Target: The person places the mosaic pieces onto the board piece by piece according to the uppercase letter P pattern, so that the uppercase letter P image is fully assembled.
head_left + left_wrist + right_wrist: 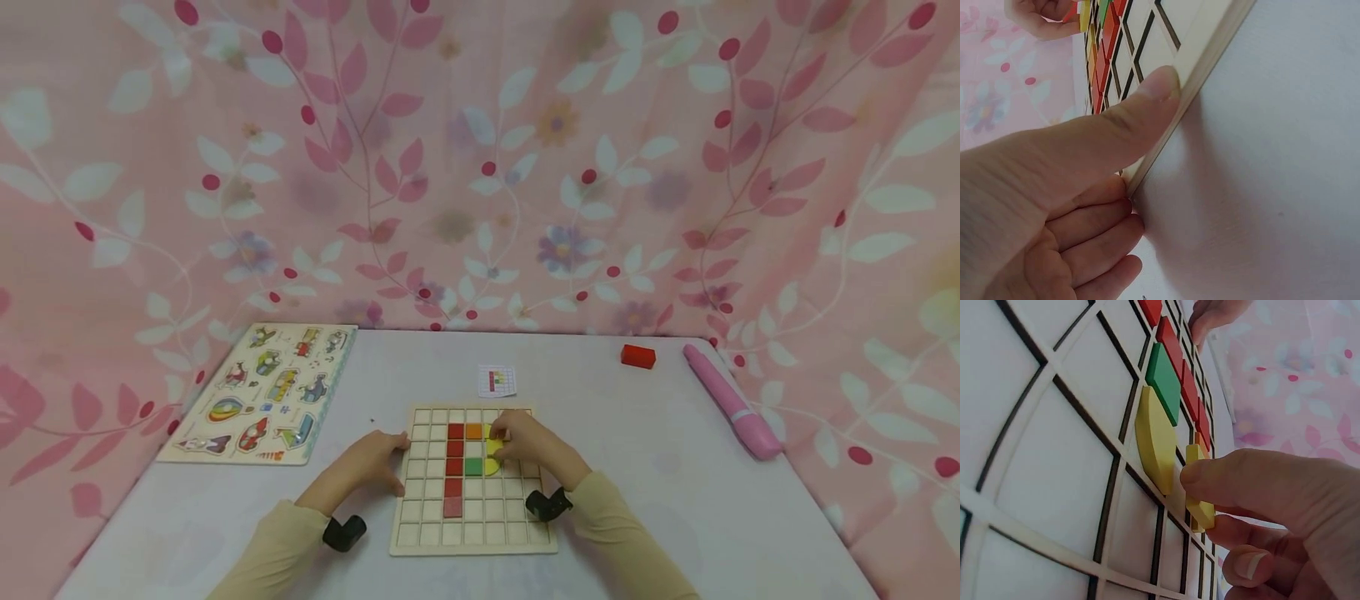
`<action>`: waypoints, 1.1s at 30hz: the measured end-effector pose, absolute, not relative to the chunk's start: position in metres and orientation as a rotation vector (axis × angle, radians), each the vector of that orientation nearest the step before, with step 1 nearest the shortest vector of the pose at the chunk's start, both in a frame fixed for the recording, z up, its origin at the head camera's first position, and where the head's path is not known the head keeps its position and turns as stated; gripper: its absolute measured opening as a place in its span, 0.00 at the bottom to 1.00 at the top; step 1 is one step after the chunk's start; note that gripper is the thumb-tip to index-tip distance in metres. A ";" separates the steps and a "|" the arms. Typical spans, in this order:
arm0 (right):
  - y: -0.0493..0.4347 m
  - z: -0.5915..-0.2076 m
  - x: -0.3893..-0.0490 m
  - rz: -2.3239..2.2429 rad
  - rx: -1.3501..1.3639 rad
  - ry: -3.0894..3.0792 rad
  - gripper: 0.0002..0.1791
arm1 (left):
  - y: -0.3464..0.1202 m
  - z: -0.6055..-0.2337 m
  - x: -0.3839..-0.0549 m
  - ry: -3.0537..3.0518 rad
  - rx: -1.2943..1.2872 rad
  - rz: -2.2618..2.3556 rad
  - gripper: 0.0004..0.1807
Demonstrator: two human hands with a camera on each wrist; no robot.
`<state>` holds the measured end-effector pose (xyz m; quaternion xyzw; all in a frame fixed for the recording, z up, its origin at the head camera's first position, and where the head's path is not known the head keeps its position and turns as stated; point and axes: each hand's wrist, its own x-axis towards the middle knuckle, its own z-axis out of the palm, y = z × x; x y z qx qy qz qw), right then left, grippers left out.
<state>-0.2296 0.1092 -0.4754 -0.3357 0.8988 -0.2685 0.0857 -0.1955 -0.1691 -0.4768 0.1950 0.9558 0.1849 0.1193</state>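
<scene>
A pale wooden grid board (474, 551) lies in front of me. My left hand (372, 460) holds its left edge, the thumb on the rim and the other fingers at the side. My right hand (534, 443) pinches a yellow tile (1205, 514) between thumb and fingers over the board's upper right part. Beside it, a yellow tile with a curved side (1155, 440) lies in the grid next to a green tile (473, 467). Red tiles (454, 449) form a column, with an orange tile (474, 431) right of its top. Another yellow piece (488, 432) shows partly behind my right fingers.
Behind the board lies a small card (497, 381) with a coloured grid pattern. A picture puzzle board (258, 392) lies at the left. Toward the back right are a red block (638, 357) and a pink, pen-shaped object (731, 402). A floral curtain (480, 167) hangs behind the white table.
</scene>
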 end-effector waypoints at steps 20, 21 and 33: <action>0.107 -0.480 -0.231 -0.699 -1.010 2.710 0.10 | -0.167 -0.479 -0.197 2.827 0.608 0.482 0.38; 0.107 -0.480 -0.232 -0.699 -1.005 2.711 0.10 | -0.167 -0.480 -0.197 2.827 0.604 0.483 0.38; 0.109 -0.479 -0.231 -0.698 -1.027 2.781 0.09 | -0.167 -0.481 -0.197 2.816 0.576 0.531 0.39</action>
